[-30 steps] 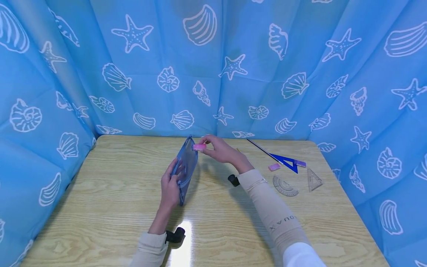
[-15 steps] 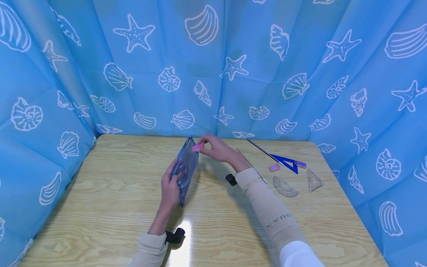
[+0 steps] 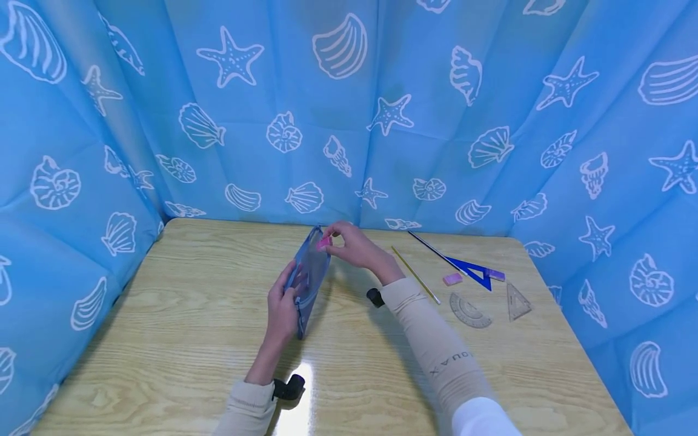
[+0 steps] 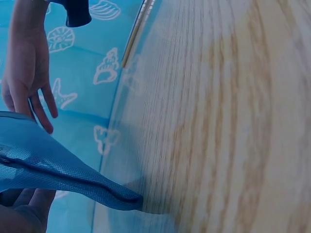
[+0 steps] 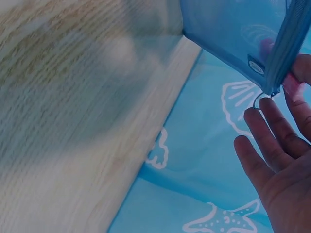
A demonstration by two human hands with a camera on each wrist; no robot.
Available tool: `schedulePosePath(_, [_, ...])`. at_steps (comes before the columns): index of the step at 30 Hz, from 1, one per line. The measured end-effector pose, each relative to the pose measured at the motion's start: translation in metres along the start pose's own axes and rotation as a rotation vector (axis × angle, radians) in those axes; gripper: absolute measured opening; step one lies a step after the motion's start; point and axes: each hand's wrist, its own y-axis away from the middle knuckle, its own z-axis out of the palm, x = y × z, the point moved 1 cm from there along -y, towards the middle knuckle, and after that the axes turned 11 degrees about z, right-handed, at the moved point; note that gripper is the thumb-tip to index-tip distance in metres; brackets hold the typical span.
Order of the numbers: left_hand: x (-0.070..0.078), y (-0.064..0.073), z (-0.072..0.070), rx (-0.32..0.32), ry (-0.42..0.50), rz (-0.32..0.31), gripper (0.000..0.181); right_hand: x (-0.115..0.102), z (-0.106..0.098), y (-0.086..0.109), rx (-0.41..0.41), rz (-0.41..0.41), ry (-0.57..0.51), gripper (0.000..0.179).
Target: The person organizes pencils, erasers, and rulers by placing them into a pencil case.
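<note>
My left hand (image 3: 281,307) grips a blue zippered mesh pouch (image 3: 314,269) by its near side, holding it tilted on edge above the table. At the pouch's far end, my right hand (image 3: 357,247) pinches a pink eraser (image 3: 325,243) between thumb and index finger. In the right wrist view the eraser (image 5: 293,88) sits right at the zipped edge, partly behind it, and the other fingers of the right hand (image 5: 286,170) are spread. The left wrist view shows the pouch (image 4: 53,158) crossing low, with part of the left hand hidden under it.
On the right of the wooden table (image 3: 180,315) lie a yellow pencil (image 3: 414,274), a dark pencil (image 3: 433,249), a blue set square (image 3: 468,268), a purple eraser (image 3: 495,275), a pink eraser (image 3: 452,279), a clear protractor (image 3: 470,311) and a clear set square (image 3: 517,303). A blue curtain (image 3: 338,121) stands behind.
The pink eraser has turned and moved slightly down into the pouch's mouth, still pinched by the right hand. The left hand keeps its hold. The head view has shifted a little.
</note>
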Motion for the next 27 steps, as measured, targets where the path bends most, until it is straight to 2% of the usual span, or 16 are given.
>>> schedulePosePath(9, [-0.001, 0.001, -0.001, 0.009, -0.037, -0.01, 0.06, 0.006, 0.001, 0.007, 0.006, 0.028, -0.045, 0.029])
schedulePosePath(22, [0.001, 0.001, -0.002, 0.016, -0.02, -0.019, 0.059, 0.03, -0.005, 0.034, 0.061, 0.065, -0.113, 0.034])
schedulePosePath(27, [-0.001, 0.001, -0.003, 0.014, -0.036, -0.023, 0.059, 0.041, -0.005, 0.046, 0.073, 0.109, -0.117, 0.033])
